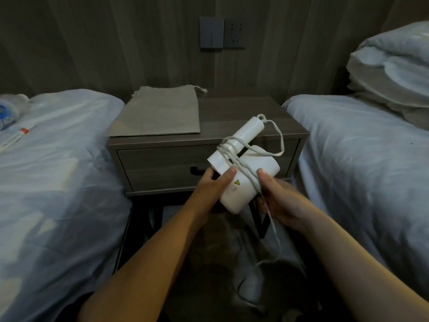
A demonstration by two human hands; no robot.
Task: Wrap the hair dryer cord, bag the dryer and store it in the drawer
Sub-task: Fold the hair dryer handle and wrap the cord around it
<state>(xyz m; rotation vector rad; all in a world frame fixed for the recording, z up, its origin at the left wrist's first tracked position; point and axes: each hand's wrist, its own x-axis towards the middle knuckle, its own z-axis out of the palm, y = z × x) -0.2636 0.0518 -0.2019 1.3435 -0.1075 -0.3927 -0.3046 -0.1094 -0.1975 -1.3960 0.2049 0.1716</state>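
Observation:
A white hair dryer (240,182) is held in front of the nightstand, its handle pointing up and away. My left hand (212,189) grips the dryer's body from the left. Its white cord (276,231) runs in a few loops around the handle joint and body, then trails down to the floor. My right hand (275,198) pinches the cord against the dryer's right side. A flat grey cloth bag (157,112) lies on the left part of the nightstand top. The nightstand drawer (162,166) is closed, its dark handle partly hidden behind my left hand.
The wooden nightstand (243,108) stands between two beds with white sheets, left bed (58,170) and right bed (362,159). Pillows (392,73) pile at the right. A wall socket (235,33) and switch are above. A small white item with an orange band (23,131) lies on the left bed.

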